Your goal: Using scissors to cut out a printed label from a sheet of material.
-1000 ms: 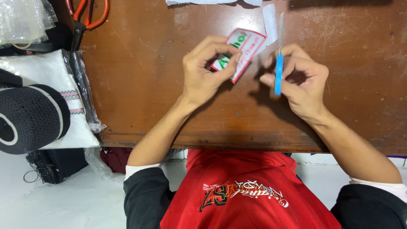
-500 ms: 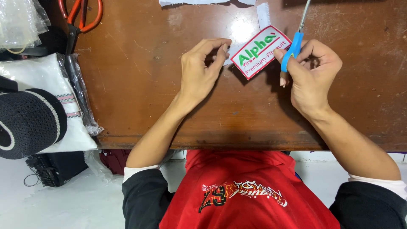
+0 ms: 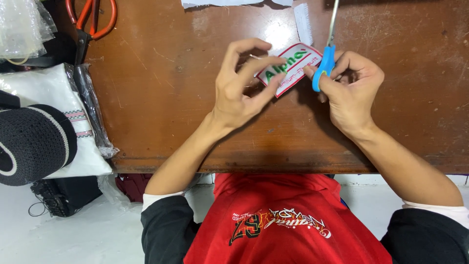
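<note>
A white embroidered patch (image 3: 292, 67) with a red border and green lettering is held just above the brown wooden table (image 3: 161, 102). My left hand (image 3: 240, 87) pinches its left end between thumb and fingers. My right hand (image 3: 350, 86) grips a small blue-handled cutting tool (image 3: 324, 64) with a thin metal blade pointing away from me, right at the patch's right edge.
Orange-handled scissors (image 3: 91, 22) lie at the table's far left corner. White fabric scraps (image 3: 303, 22) rest along the far edge. Left of the table sit plastic-wrapped white cloth (image 3: 46, 100), a dark knitted cap (image 3: 34, 144) and clear bags (image 3: 22, 24).
Both hands and the patch have shifted slightly while the patch turned in my left hand; the blue tool stays against the patch's right side.
</note>
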